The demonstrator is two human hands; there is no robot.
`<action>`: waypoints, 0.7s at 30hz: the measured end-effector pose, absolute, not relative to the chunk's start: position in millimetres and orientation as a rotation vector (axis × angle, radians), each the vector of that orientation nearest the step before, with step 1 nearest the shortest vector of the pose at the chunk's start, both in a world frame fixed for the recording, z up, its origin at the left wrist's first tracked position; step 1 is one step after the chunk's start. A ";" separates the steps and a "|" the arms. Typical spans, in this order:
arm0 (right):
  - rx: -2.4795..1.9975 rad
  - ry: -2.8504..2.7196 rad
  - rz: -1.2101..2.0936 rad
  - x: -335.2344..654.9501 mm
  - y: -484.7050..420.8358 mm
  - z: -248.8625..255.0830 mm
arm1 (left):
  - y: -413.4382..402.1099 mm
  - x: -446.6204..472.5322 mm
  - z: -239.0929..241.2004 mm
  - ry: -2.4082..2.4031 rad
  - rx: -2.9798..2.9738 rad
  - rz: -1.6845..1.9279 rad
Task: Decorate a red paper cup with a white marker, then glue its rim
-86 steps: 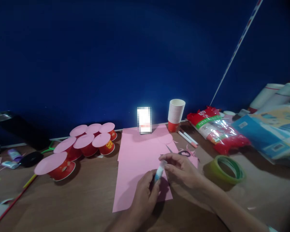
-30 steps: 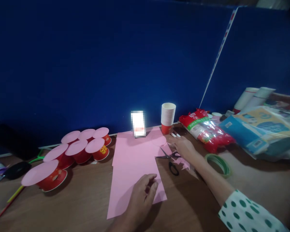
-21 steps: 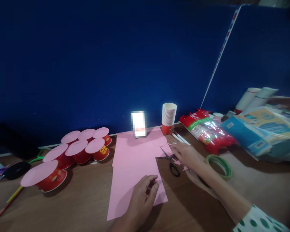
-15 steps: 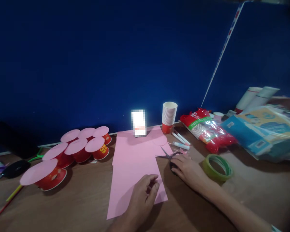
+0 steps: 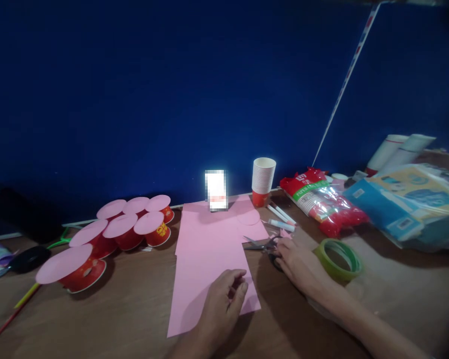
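My left hand (image 5: 221,305) rests low over the near part of a pink paper sheet (image 5: 205,269). Its fingers are loosely curled, with the thumb apart from them and nothing between. My right hand (image 5: 292,258) is at the handles of a pair of dark scissors (image 5: 262,246), fingers and thumb closed about them. The scissors lie low at the paper's right edge, their blades slightly apart and pointing left. A pink paper disc (image 5: 248,215) lies on the far part of the paper.
Several red paper cups topped with pink discs (image 5: 120,225) stand at left. At the back are a cup stack (image 5: 264,180) and a bright, pixelated upright thing (image 5: 217,190). Markers (image 5: 282,225), tape (image 5: 338,260), a red cup pack (image 5: 324,202) and a blue-yellow packet (image 5: 415,194) lie right.
The scissors have turned a little and shifted slightly right with my right hand, and their blades are closer together. My left hand has stayed in place.
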State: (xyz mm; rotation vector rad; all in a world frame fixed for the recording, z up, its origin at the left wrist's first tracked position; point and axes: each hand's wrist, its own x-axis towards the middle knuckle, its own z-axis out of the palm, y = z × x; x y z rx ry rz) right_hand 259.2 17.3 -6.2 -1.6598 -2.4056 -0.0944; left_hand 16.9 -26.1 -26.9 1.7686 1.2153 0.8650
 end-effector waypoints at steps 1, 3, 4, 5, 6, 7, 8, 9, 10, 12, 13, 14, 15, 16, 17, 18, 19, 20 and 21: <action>-1.634 -2.355 -0.122 259.0 18.2 -7.5 | -26.1 16.8 -26.4 1.214 1.765 0.865; -1.575 -2.249 -0.185 258.9 19.8 -7.9 | -26.2 16.8 -25.2 1.214 1.759 0.867; -1.547 -2.204 -0.213 258.9 20.5 -6.7 | -26.3 16.8 -24.8 1.217 1.755 0.868; -1.525 -2.169 -0.235 259.1 21.0 -4.7 | -26.4 16.8 -24.5 1.222 1.751 0.869; -1.509 -2.146 -0.246 259.3 21.2 -1.9 | -26.5 16.9 -24.3 1.224 1.750 0.871; -1.498 -2.140 -0.242 259.7 20.9 1.4 | -26.6 17.0 -24.2 1.225 1.748 0.871; -1.489 -2.144 -0.232 260.0 20.0 5.0 | -26.8 17.2 -24.2 1.226 1.746 0.873; -1.481 -2.154 -0.222 260.2 18.5 8.5 | -27.0 17.3 -24.3 1.225 1.745 0.874; -1.478 -2.164 -0.213 260.2 16.3 11.8 | -27.3 17.5 -24.4 1.222 1.742 0.879; -1.503 -2.198 -0.187 259.2 10.2 17.1 | -27.6 17.7 -24.9 1.225 1.723 0.893; -1.534 -2.224 -0.163 258.1 6.7 18.7 | -27.7 17.8 -25.2 1.229 1.706 0.906; -1.578 -2.259 -0.124 256.7 3.3 19.5 | -27.6 17.8 -25.6 1.237 1.682 0.926; -1.628 -2.292 -0.075 255.1 0.1 19.5 | -27.3 17.8 -26.0 1.248 1.649 0.948; -1.677 -2.314 -0.027 253.4 -2.7 18.5 | -26.9 17.7 -26.4 1.262 1.609 0.971; -1.732 -2.321 0.014 251.7 -4.9 16.8 | -26.4 17.6 -26.8 1.277 1.565 0.994; -1.792 -2.316 0.051 250.1 -6.7 14.5 | -26.0 17.5 -27.0 1.287 1.527 1.013; -1.851 -2.305 0.078 248.7 -8.0 11.8 | -25.6 17.3 -27.0 1.294 1.502 1.025; -1.902 -2.297 0.103 247.4 -9.0 9.0 | -25.3 17.3 -26.7 1.294 1.497 1.030; -1.942 -2.290 0.127 246.4 -9.9 6.2 | -25.3 17.2 -26.2 1.287 1.511 1.029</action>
